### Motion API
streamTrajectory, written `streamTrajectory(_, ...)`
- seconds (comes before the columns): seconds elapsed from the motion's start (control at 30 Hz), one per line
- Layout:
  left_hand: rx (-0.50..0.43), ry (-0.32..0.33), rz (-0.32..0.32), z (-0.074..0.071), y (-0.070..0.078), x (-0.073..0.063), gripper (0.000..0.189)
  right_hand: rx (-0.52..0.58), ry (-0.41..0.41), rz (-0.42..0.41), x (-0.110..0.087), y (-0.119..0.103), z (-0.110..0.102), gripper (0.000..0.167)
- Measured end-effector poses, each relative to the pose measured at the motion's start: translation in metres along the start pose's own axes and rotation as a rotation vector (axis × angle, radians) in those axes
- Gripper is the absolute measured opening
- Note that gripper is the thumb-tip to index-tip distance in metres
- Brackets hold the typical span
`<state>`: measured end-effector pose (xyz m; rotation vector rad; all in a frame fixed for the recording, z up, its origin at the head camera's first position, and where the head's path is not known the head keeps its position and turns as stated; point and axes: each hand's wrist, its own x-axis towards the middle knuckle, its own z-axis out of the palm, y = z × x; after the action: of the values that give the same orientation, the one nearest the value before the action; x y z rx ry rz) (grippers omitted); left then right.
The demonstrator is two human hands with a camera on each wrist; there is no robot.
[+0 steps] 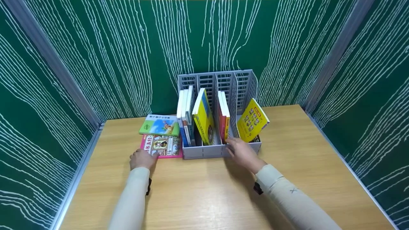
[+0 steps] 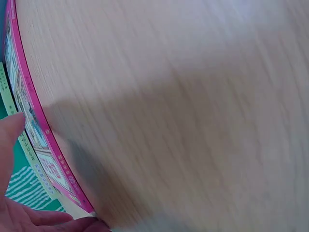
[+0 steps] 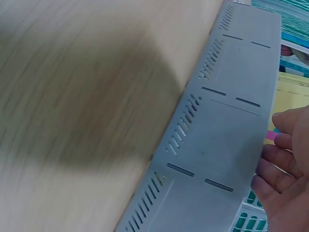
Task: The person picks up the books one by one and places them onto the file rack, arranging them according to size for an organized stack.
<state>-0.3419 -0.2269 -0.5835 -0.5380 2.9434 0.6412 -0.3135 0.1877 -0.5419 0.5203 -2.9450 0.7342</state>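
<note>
The left hand [image 1: 142, 158] is at the lower left corner of a pink-edged book [image 1: 166, 156] lying flat on the table. In the left wrist view its thumb [image 2: 13, 124] is over the cover and its other fingers reach the book's corner; no firm grip shows. Partly over the pink-edged book lies a green and blue book [image 1: 161, 125]. The right hand [image 1: 243, 154] is at the front edge of a grey file organizer [image 1: 204, 152], its fingers loosely bent by the foot of upright red and yellow books [image 1: 223, 118]. Whether it touches those books is hidden.
Several white-edged books [image 1: 185, 118] stand in the organizer's left compartment. Beside them leans a yellow book [image 1: 203, 119], and another yellow book [image 1: 253, 121] tilts outward at the right. Green walls with white streaks [image 1: 220, 35] enclose the wooden table [image 1: 198, 198].
</note>
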Motion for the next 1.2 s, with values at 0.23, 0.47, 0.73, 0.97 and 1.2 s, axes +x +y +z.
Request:
streamTrajectory(0.23,0.037,-0.036,0.002,0.000,0.007,0.000,0.083,-0.021,-0.007,-0.013,0.002,0.004,0.008,0.035)
streamTrajectory(0.47,-0.049,-0.048,-0.065,-0.003,0.006,0.002,0.084,0.006,0.029,-0.004,0.007,0.003,0.009,0.022)
streamTrajectory(0.73,-0.144,-0.093,-0.164,-0.005,0.002,0.011,0.086,-0.022,0.070,0.013,0.010,0.000,0.013,0.017)
streamTrajectory(0.97,-0.201,-0.125,-0.192,-0.015,-0.005,0.013,0.076,-0.068,0.118,-0.030,0.009,0.001,0.016,0.014)
streamTrajectory(1.2,-0.269,-0.107,-0.149,-0.021,-0.010,0.012,0.060,-0.046,0.082,0.004,0.009,0.000,0.013,0.018)
